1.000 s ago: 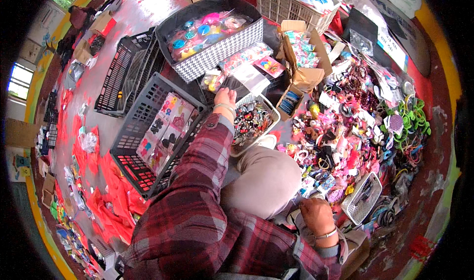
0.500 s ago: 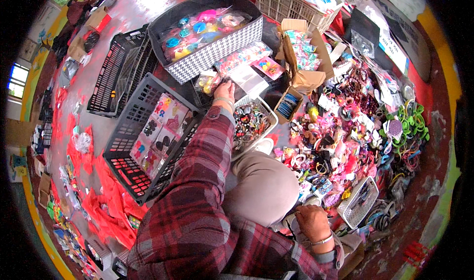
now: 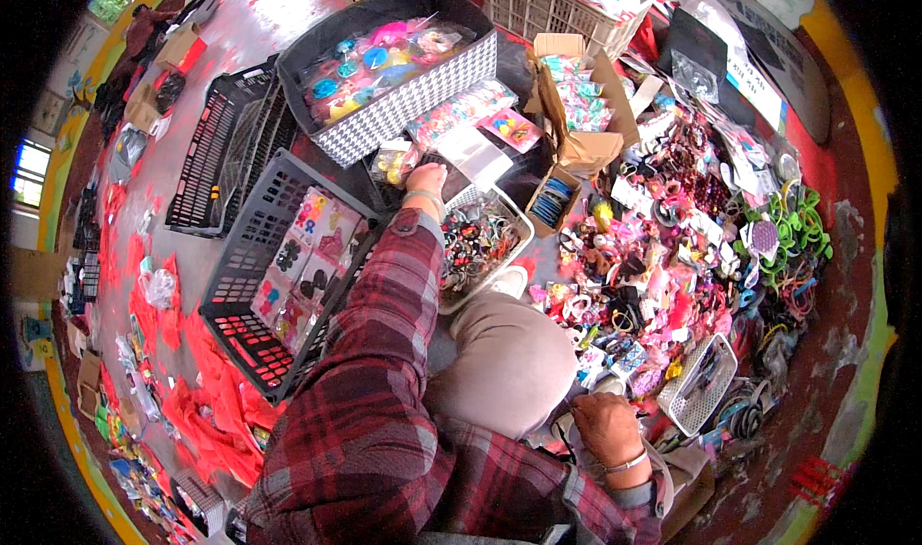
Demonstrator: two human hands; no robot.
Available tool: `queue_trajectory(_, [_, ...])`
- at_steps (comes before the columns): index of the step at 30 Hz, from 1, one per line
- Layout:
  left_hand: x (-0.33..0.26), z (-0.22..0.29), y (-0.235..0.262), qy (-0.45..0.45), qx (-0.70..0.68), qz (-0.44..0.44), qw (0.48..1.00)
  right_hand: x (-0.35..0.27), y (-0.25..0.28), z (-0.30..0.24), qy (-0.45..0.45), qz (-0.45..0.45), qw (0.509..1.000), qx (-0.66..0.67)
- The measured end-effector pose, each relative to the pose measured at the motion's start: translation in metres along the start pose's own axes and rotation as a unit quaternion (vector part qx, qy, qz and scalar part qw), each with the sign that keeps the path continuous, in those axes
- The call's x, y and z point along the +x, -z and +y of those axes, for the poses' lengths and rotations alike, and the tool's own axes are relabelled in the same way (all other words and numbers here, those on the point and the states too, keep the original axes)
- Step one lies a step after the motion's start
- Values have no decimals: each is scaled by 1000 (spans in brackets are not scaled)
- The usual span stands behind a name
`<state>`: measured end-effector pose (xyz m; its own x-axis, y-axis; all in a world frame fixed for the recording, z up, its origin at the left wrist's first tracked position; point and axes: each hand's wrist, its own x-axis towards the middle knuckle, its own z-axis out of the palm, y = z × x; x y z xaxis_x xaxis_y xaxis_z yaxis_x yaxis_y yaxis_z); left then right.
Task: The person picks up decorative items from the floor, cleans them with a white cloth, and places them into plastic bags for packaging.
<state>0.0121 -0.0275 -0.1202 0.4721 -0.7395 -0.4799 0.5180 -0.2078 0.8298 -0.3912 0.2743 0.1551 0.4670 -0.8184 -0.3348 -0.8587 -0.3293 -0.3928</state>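
Note:
My left hand (image 3: 426, 180) reaches forward past the white basket (image 3: 524, 226) of small mixed accessories. Its fingers are curled beside a small clear bag with yellow pieces (image 3: 392, 165); whatever they grip is hidden. Just ahead lie a pale flat packet (image 3: 476, 157), a pink card with colourful pieces (image 3: 511, 129) and a clear pack of pastel items (image 3: 459, 111). My right hand (image 3: 607, 432) is low on the right by my leg, fingers bent under and closed, their tips out of sight. Near it stands a small white basket (image 3: 688, 406) with thin dark items.
A houndstooth bin (image 3: 413, 98) of bagged colourful items stands ahead. To the left are a dark crate (image 3: 252, 228) with carded accessories and black crates (image 3: 213, 151). A big heap of hair accessories (image 3: 634, 286) spreads right, below an open cardboard box (image 3: 610, 113).
My left hand has drawn back slightly toward me, and its fingers look more curled. The view has shifted a little; my right hand stays by my leg.

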Motion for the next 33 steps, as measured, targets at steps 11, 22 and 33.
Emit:
queue_trajectory(11, [-1,0,-31,-162,763,6,626,-3,1,6,-2,24,1000,-5])
queue_trajectory(22, [-14,-8,-17,-25,238,-49,970,-18,1,7,-31,22,997,-60])
queue_trajectory(33, [-198,84,-85,-364,716,-299,516,-28,-3,14,-53,-12,997,-57])
